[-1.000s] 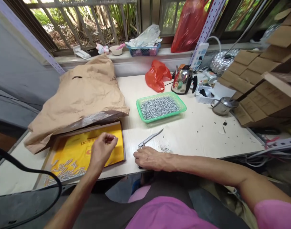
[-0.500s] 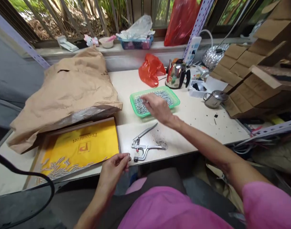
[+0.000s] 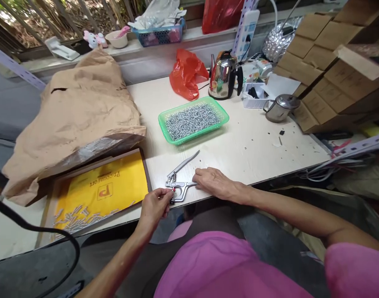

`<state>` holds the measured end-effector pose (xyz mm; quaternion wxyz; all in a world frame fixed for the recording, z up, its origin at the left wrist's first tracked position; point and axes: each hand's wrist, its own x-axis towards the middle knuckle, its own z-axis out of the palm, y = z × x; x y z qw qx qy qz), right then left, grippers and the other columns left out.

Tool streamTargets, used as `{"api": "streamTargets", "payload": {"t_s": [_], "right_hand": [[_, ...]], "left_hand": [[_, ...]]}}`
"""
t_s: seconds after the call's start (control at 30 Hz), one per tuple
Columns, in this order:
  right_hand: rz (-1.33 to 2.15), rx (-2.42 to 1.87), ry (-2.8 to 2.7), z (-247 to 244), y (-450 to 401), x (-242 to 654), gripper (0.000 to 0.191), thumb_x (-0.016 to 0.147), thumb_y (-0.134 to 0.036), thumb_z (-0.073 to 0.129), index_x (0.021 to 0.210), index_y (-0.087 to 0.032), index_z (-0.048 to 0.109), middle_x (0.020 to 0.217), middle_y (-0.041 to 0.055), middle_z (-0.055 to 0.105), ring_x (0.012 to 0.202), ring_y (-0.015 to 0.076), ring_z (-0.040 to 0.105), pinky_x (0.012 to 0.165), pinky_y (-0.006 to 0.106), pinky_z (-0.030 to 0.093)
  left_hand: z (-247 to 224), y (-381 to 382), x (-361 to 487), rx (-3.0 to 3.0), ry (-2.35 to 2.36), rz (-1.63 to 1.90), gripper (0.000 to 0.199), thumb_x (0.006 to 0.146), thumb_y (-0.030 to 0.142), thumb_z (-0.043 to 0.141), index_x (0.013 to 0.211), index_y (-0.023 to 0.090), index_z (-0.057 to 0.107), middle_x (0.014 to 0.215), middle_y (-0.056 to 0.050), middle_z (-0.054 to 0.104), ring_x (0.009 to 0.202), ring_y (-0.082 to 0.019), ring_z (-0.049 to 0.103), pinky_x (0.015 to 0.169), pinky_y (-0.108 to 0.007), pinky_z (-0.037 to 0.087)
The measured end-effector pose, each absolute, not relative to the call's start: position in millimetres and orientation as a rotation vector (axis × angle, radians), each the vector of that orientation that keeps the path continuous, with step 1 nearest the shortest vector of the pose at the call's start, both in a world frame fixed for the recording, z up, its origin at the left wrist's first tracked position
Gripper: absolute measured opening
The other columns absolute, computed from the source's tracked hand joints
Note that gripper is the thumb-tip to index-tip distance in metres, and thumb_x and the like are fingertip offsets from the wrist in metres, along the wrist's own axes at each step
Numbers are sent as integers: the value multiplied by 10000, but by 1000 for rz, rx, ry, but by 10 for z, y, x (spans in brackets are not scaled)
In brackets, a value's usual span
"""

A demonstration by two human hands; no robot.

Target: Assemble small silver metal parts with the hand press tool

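Note:
Silver snap-fastener pliers [image 3: 182, 187] lie near the front edge of the table, their handles spread and a spring between them. My right hand [image 3: 212, 181] is curled over the end of the lower handle. At the jaws, my left hand [image 3: 156, 203] pinches with thumb and forefinger; what sits between the fingertips is too small and covered to make out. Beyond the pliers stands a green plastic basket [image 3: 194, 136] filled with small shiny metal pins [image 3: 192, 120].
On the left, a yellow-lined tray [image 3: 124, 178] holds loose metal pieces, with a large brown paper bag [image 3: 74, 107] behind it. A red plastic bag [image 3: 188, 74], a kettle [image 3: 223, 78], a metal cup [image 3: 281, 108] and cardboard boxes [image 3: 332, 78] stand towards the back and right.
My right hand has left the green basket and come back to the pliers' lower handle. My left hand has moved from beside the pliers to their jaws. The view has shifted slightly.

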<state>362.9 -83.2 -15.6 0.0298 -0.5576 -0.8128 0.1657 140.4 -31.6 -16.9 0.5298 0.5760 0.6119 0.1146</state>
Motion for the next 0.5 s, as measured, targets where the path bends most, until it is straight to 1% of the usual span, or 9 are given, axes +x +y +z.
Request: {"api": "streamTargets", "payload": {"t_s": [0.1,0.2,0.37,0.5], "right_hand": [[413,-1686,-2512,-289,-772,3669,178,970,-202,434,930,-162,603,952,56,595,806,155,525,718,305,314],[309,-1678,-2492,-371,-704,3697,180,962,-159,426,923,-163,602,936,51,599,783,150,515,717,315,292],[282,-1697,-2493,-391,-655,3722,195,963,-156,413,940,-160,607,923,54,604,754,150,494,653,309,265],[304,-1707,-2496,-348,-675,3714,215,968,-146,384,954,-157,598,938,61,602,733,151,483,626,308,259]], "left_hand": [[-182,-297,1426,1343,1455,252,409,666,531,662,776,139,623,377,70,461,311,-65,366,341,-177,260],[-179,-271,1436,1258,1429,236,437,620,552,694,723,138,602,376,73,450,315,-53,351,339,-172,243],[-193,-255,1453,1114,1423,203,473,529,554,749,682,140,579,375,76,449,313,-36,334,336,-166,222],[-213,-261,1472,1127,1427,193,460,546,552,742,677,145,572,374,73,459,308,-34,328,329,-166,221]]}}
